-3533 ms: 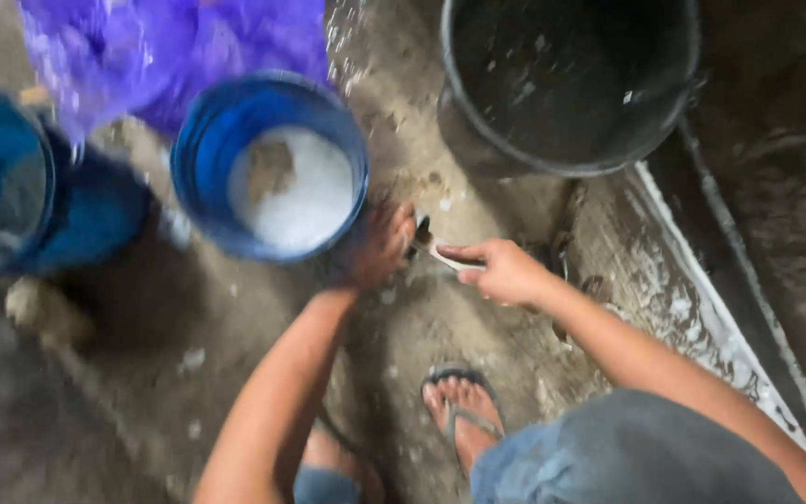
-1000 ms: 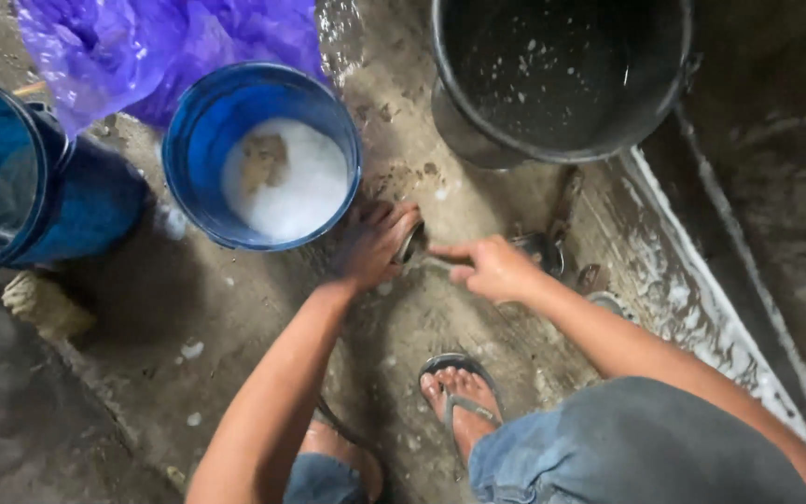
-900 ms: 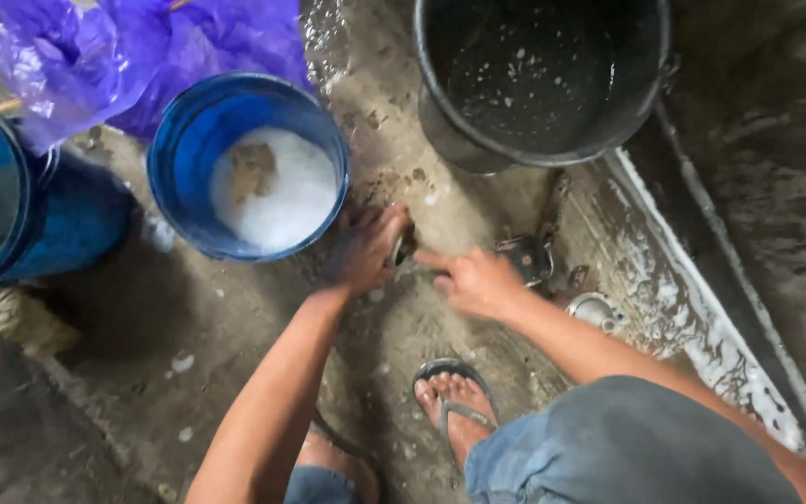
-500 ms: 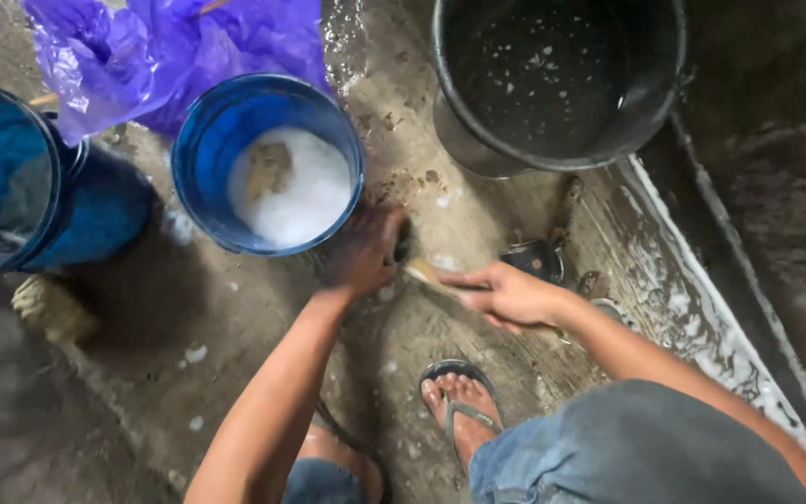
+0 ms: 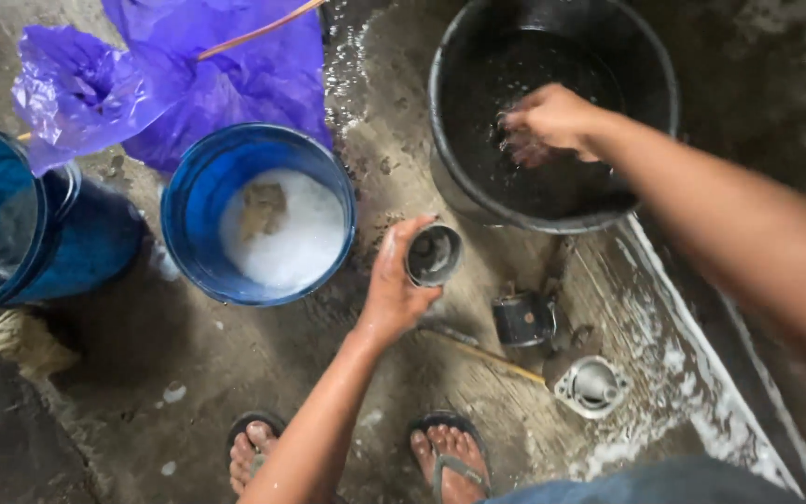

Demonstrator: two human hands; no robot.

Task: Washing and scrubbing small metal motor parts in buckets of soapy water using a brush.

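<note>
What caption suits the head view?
Left hand holds a metal cylinder over wet concrete; right hand dips into a black bucket beside a soapy blue bucket.

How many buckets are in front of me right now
3. A black bucket at the top right, with the right hand dipped in. A blue bucket of suds in the middle. Another blue bucket at the left edge, partly cut off.

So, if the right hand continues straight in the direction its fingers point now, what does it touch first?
The right hand points down into the black bucket, so it would probably meet the water in it first, then the bucket's bottom. Depth is unclear.
</note>
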